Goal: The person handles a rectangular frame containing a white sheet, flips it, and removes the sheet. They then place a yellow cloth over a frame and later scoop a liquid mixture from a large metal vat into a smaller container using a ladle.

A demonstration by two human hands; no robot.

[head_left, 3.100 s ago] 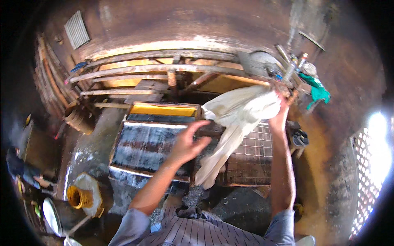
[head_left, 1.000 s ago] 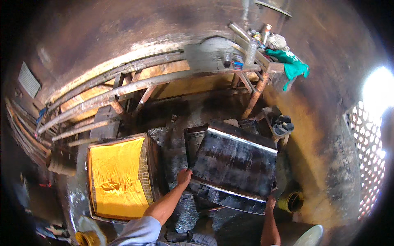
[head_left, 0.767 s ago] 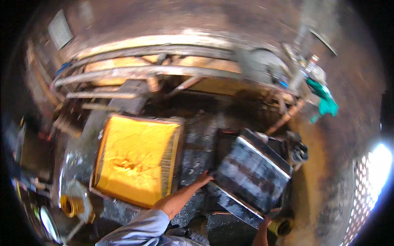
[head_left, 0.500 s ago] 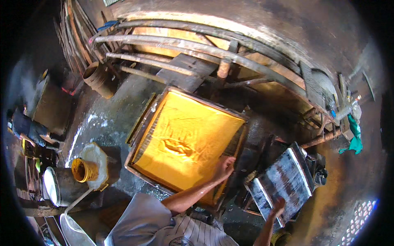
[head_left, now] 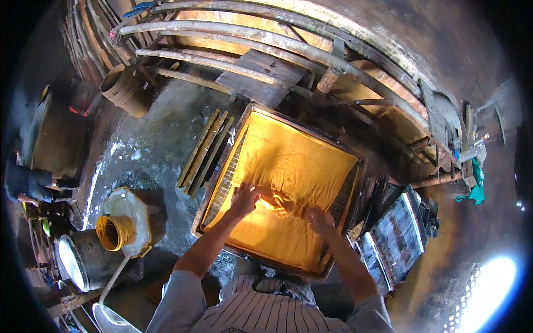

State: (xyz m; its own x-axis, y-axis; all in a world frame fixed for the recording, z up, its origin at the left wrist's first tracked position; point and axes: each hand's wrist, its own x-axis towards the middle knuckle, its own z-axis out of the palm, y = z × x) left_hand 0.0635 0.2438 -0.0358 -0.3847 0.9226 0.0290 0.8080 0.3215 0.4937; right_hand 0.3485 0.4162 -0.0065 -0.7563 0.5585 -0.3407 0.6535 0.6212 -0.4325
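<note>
A wood-edged tray [head_left: 197, 216] lies before me, lined with wire grid and covered by a yellow cloth [head_left: 297, 150] with a rumpled fold across its middle. My left hand [head_left: 244, 197] rests on the cloth left of centre, fingers bent but apart. Right of centre, my right hand [head_left: 321, 219] has its fingers closed on the fold. Beside the tray at right, a dark, streaked metal panel [head_left: 391, 244] sits askew over other dark frames. Several narrow boards [head_left: 202, 147] lie along the tray's left side.
A pole rack [head_left: 266, 33] spans the back, with a brown bucket [head_left: 125, 91] near its left end. At left are a yellow bucket [head_left: 111, 233], a metal drum [head_left: 78, 263] and another person [head_left: 28, 183]. A green cloth [head_left: 474, 183] hangs at right.
Earlier I held a white cloth, then the dark panel. My hands have since moved left onto the yellow cloth, and the view has turned toward that tray.
</note>
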